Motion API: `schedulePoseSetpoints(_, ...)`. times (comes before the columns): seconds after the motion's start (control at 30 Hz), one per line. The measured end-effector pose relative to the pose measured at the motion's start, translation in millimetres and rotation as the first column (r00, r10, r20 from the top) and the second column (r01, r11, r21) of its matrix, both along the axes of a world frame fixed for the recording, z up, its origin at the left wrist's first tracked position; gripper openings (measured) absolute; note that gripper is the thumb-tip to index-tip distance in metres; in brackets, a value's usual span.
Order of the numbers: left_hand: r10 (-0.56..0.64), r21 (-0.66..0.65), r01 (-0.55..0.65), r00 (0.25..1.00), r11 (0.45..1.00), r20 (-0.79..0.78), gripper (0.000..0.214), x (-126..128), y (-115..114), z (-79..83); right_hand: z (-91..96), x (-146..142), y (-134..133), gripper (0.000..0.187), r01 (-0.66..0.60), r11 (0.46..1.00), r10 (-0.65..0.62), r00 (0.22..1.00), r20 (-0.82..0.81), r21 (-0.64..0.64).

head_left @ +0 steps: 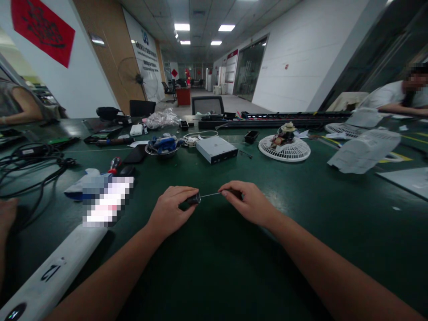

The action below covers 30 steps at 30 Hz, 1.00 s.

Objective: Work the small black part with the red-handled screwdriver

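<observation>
A short dark cylinder with a shiny rim is gripped between the thumb and fingers of my left hand, low over the green table. My right hand pinches a thin metal rod, which reaches leftward to the cylinder's rimmed end. Whether the rod enters the cylinder or only touches it, I cannot tell. Something dark shows under my right fingers, mostly hidden. Beyond both hands lies a grey disc drive with a black front.
A metal bowl with blue items, a white fan grille and a white plastic housing stand farther back. Left are a red-handled screwdriver, black cables and a long white device. Other people sit at both sides.
</observation>
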<state>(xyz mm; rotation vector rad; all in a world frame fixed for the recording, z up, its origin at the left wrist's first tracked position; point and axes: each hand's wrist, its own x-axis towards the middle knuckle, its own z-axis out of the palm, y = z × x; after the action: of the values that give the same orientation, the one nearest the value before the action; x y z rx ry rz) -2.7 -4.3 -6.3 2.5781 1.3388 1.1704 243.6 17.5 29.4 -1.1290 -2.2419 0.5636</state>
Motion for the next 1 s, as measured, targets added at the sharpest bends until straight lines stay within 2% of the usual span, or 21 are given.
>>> schedulePoseSetpoints(0.1,-0.008,0.003,0.008,1.0,1.0,-0.019,0.031,1.0,-0.8,1.5,0.1,-0.3,0.1,0.022,0.054,0.999,-0.054,0.998,0.026,0.008)
schedulePoseSetpoints(0.23,-0.015,0.0,0.015,0.999,1.0,-0.03,0.031,1.6,-1.5,3.2,0.2,0.0,0.1,0.024,0.005,0.998,-0.004,1.0,0.008,-0.07)
schedulePoseSetpoints(0.4,-0.034,-0.001,0.034,0.999,0.999,-0.038,0.03,1.4,-2.2,3.8,-0.8,1.2,1.4,0.024,0.039,0.996,-0.039,0.999,0.006,-0.079)
schedulePoseSetpoints(0.57,-0.039,0.01,0.039,0.998,0.999,-0.047,0.031,0.8,-2.1,4.0,-2.3,2.5,2.1,0.028,-0.013,0.985,0.009,1.0,-0.022,-0.171)
schedulePoseSetpoints(0.7,-0.057,0.024,0.058,0.997,0.998,-0.049,0.031,0.8,-1.6,4.6,-2.9,1.6,2.2,0.026,0.031,0.989,-0.03,0.999,0.01,-0.142)
schedulePoseSetpoints(0.83,-0.059,0.027,0.06,0.997,0.998,-0.043,0.032,0.7,-1.8,4.9,-2.7,1.9,2.2,0.027,-0.003,0.977,-0.002,1.0,-0.023,-0.214)
schedulePoseSetpoints(0.93,-0.063,0.036,0.065,0.997,0.997,-0.05,0.031,1.2,-1.9,4.1,-1.8,1.9,2.3,0.027,0.036,0.981,-0.039,0.999,-0.009,-0.192)
schedulePoseSetpoints(1.0,-0.076,0.038,0.078,0.995,0.996,-0.062,0.03,1.8,-1.6,3.4,-1.5,1.5,2.3,0.026,0.023,0.981,-0.019,1.0,0.022,-0.194)
